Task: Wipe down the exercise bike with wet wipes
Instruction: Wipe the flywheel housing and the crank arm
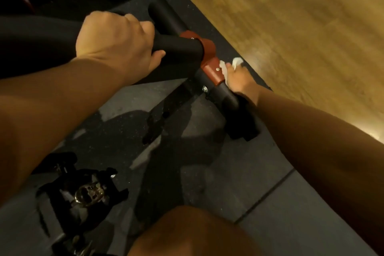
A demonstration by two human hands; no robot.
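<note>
The exercise bike's black padded handlebar point(178, 45) runs across the upper middle, joined by red brackets point(207, 50). My left hand point(114, 43) grips a black handlebar grip, fingers curled over it and thumb underneath. My right hand point(239, 79) holds a crumpled white wet wipe point(228, 66) and presses it against the lower red bracket point(214, 75) and the black bar beside it. The far side of the bar under the wipe is hidden.
A black pedal with a metal cleat and straps point(83, 189) sits at the lower left. My knee point(187, 233) fills the bottom centre. The bike stands on a dark rubber mat point(249, 183), with wooden floor point(301, 27) to the right.
</note>
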